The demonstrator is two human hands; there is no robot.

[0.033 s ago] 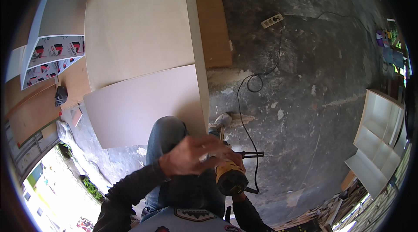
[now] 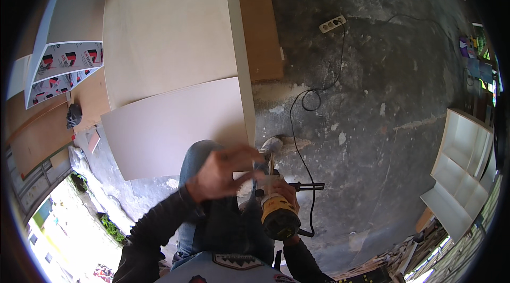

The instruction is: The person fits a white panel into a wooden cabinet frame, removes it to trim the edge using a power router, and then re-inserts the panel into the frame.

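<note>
My right hand (image 2: pixel 287 192) is wrapped around a yellow-and-black corded power tool (image 2: pixel 279 214), held upright over my lap with its black end toward me. From its right side juts a slotted black bar (image 2: pixel 311 187). My left hand (image 2: pixel 220 171) hovers just left of the tool, blurred by motion, its thumb and fingers apart. No object shows clearly in it. Beyond the tool, a thin light-coloured stick or rod (image 2: pixel 272 165) shows near my shoe (image 2: pixel 272 145); whether it touches the tool cannot be made out.
A large pale panel box (image 2: pixel 170 33) stands ahead, with a whitish sheet (image 2: pixel 175 129) in front. The black cord (image 2: pixel 293 123) loops over the concrete floor (image 2: pixel 382 97) toward a power strip (image 2: pixel 332 24). White shelf units (image 2: pixel 462 145) lie at right; a shelved cabinet (image 2: pixel 69 60) is at left.
My left hand has drawn back slightly to the left and its thumb has parted from the fingers. The tool in my right hand has shifted only a little.
</note>
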